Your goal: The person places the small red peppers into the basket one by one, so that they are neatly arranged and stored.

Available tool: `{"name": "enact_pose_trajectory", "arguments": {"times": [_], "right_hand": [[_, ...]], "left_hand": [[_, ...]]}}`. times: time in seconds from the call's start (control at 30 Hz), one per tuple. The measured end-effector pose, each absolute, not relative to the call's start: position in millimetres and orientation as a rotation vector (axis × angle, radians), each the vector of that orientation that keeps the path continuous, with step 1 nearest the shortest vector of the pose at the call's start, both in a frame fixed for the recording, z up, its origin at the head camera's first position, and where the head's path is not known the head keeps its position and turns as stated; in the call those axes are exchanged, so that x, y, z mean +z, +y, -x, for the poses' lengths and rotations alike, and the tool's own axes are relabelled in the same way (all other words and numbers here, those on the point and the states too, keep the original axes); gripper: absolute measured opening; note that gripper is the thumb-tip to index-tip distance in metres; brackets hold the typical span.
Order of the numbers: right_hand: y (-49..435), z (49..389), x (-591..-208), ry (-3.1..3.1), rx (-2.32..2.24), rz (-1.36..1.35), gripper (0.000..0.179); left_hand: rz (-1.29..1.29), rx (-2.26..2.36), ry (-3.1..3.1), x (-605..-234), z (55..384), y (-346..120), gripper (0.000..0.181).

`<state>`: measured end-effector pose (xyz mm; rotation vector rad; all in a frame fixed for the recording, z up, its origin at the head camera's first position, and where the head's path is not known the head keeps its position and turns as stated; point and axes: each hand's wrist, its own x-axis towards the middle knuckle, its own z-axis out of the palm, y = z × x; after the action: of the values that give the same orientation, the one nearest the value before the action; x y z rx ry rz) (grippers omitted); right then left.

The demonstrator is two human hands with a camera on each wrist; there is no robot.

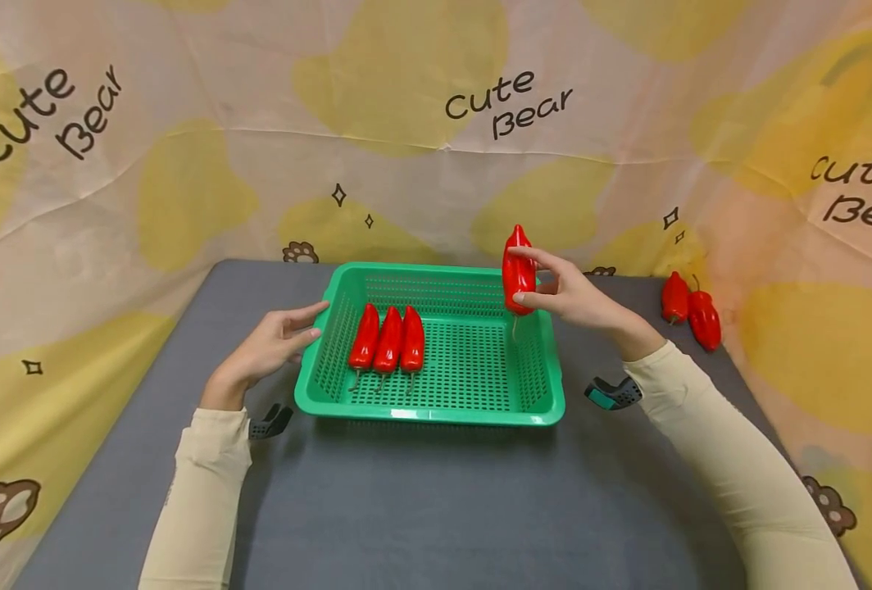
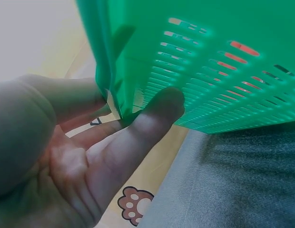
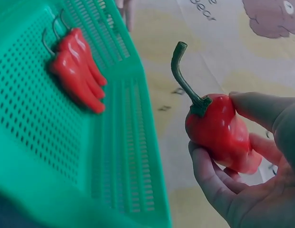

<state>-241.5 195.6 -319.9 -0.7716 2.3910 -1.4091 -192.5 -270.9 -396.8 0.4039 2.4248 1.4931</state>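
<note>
A red pepper (image 3: 219, 133) with a curved green stem is held between the thumb and fingers of my right hand (image 1: 572, 297), above the right back part of the green plastic basket (image 1: 436, 416). It stands near upright in the head view, tip up and stem down. My left hand (image 1: 270, 342) holds the basket's left rim, with one digit against the outer perforated wall in the left wrist view. Several fingers there are partly hidden behind the rim. Three red peppers (image 1: 388, 340) lie side by side in the basket's left half, stems toward me.
Two more red peppers (image 1: 704, 319) lie at the table's right back edge. The grey tabletop (image 1: 436, 508) extends in front of the basket. A printed cloth (image 1: 406, 98) hangs behind and at both sides. Dark straps (image 1: 613, 394) show at both wrists.
</note>
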Motion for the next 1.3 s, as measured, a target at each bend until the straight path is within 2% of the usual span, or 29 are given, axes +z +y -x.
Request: {"name": "enact_pose_trajectory", "arguments": {"times": [0.57, 0.97, 1.3], "right_hand": [[127, 260, -342, 2.263, -1.343, 0.729, 0.066], [108, 269, -369, 2.176, -1.336, 0.651, 0.066], [95, 272, -384, 2.181, -1.139, 0.603, 0.066]], "left_hand": [[-0.388, 1.466, 2.448, -394, 194, -267, 0.057], [-0.386, 1.463, 2.442, -397, 193, -269, 0.058], [-0.413, 1.522, 2.407, -397, 194, -269, 0.06]]}}
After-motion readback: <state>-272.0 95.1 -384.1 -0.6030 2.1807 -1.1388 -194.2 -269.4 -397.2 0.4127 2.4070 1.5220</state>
